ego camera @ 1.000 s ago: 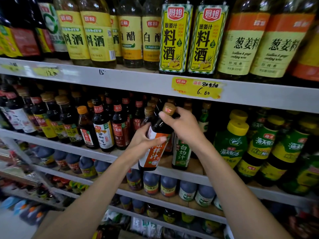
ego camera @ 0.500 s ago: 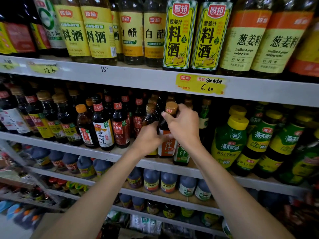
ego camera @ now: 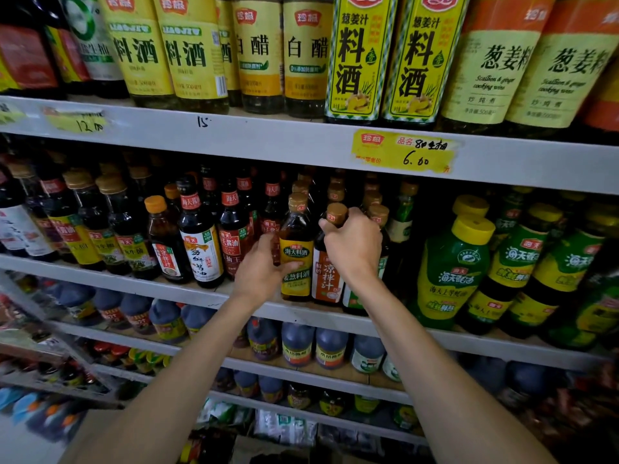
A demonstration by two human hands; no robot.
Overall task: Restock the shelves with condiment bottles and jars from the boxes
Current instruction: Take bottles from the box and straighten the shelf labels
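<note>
The fingers of the right hand (ego camera: 353, 249) were curled tight round the neck of the 凉拌汁 bottle (ego camera: 326, 279), below its brown cap (ego camera: 336, 213). The left hand (ego camera: 259, 272) clamped the touching 海天料酒 bottle (ego camera: 296, 262). The 凉拌汁 bottle appeared to stand at the front of the middle shelf (ego camera: 301, 313). Correct seating likely required a steadied neighbour, a flat base and an outward-facing label. The yellow price tag (ego camera: 405, 152) above read "6.00".
</note>
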